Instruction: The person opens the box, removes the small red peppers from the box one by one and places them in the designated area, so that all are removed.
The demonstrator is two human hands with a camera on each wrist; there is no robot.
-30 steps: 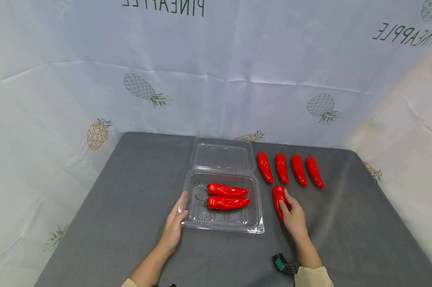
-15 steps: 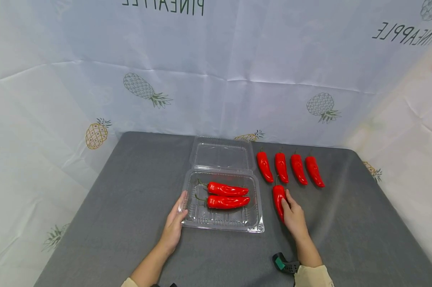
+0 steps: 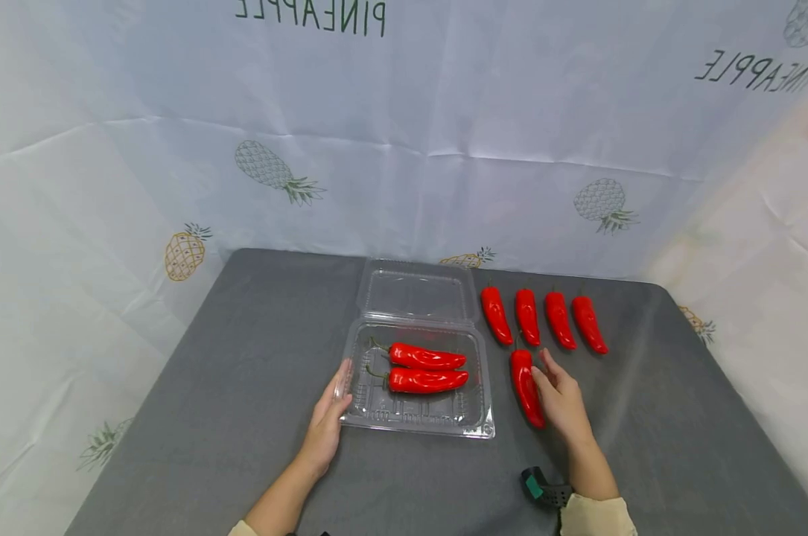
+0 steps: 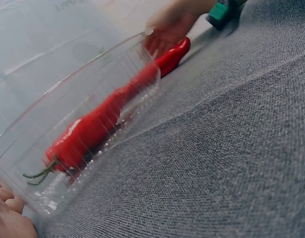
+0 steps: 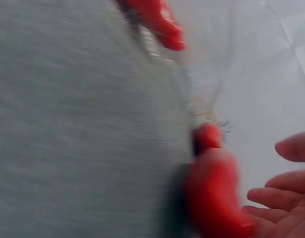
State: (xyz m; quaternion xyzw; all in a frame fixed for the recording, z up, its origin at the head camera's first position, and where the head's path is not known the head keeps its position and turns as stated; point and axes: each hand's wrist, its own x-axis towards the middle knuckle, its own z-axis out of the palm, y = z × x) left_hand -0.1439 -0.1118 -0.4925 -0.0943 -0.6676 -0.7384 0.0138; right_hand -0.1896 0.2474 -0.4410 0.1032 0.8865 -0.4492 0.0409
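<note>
My left hand [image 3: 322, 432] holds the left edge of a clear plastic clamshell container [image 3: 410, 415], its lid [image 3: 417, 292] folded back. Inside lie two red chili peppers, a rear one [image 3: 427, 356] and a front one [image 3: 427, 381], with curly green stems to the left. Right of the container, another red chili pepper [image 3: 527, 390] rests on the grey table, stem away from me. Beside its right flank is my right hand [image 3: 566, 408], fingers extended and not around it. Whether a fingertip touches the pepper I cannot tell. In the right wrist view the near pepper [image 5: 214, 193] is blurred.
Several more red chili peppers [image 3: 557, 320] lie in a row behind my right hand, near the table's [image 3: 243, 357] back edge. A white cloth [image 3: 404, 201] with pineapple prints hangs behind the table. A black strap with a green patch [image 3: 543, 487] is at my right wrist.
My right hand, earlier gripping the single pepper, has let it go and drawn slightly right. That pepper now lies beside it. My left hand keeps its place on the container.
</note>
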